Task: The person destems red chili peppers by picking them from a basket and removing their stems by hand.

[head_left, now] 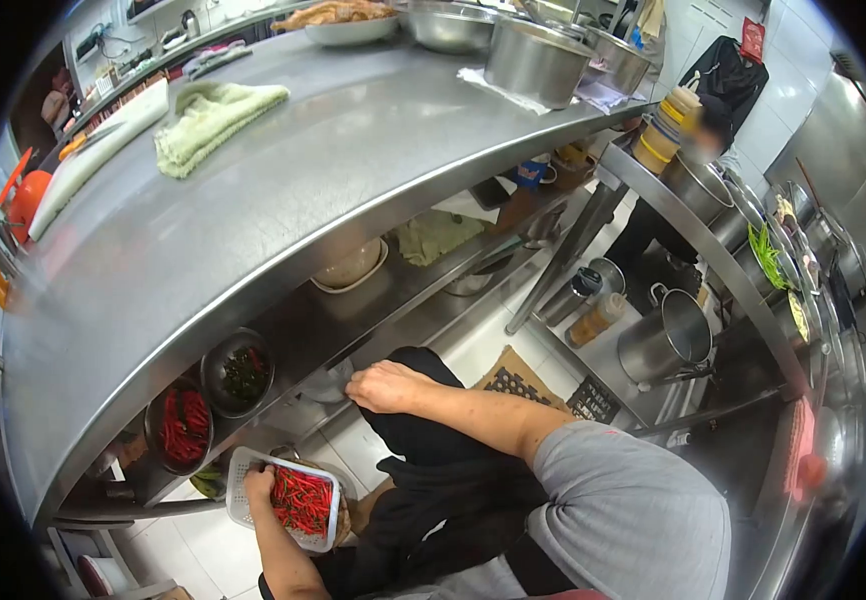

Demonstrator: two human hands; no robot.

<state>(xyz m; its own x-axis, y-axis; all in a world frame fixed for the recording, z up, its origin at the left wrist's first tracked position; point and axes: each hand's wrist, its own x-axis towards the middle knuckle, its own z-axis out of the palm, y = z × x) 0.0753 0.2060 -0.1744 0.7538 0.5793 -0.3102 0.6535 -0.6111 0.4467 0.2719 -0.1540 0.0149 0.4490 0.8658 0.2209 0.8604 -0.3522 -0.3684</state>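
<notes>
My left hand (261, 486) reaches over the left rim of a white plastic basket (238, 508) of thin red chilies (303, 498). Its fingers are curled down onto the chilies, and the fingertips are partly hidden. My right hand (381, 387) is above my knee with its fingers bent together; whatever it holds is too small to make out. A translucent plastic bag (328, 384) is beside those fingers. On the low shelf to the left are a bowl of red chilies (185, 425) and a dark bowl with chopped greens and some red pieces (243, 375).
A steel counter (373, 110) curves overhead, carrying a green towel (208, 125), a white cutting board (103, 155) and steel pots (538, 62). A steel table frame (698, 220) stands at right, with a large pot (665, 335) behind it. A person (668, 200) stands beyond.
</notes>
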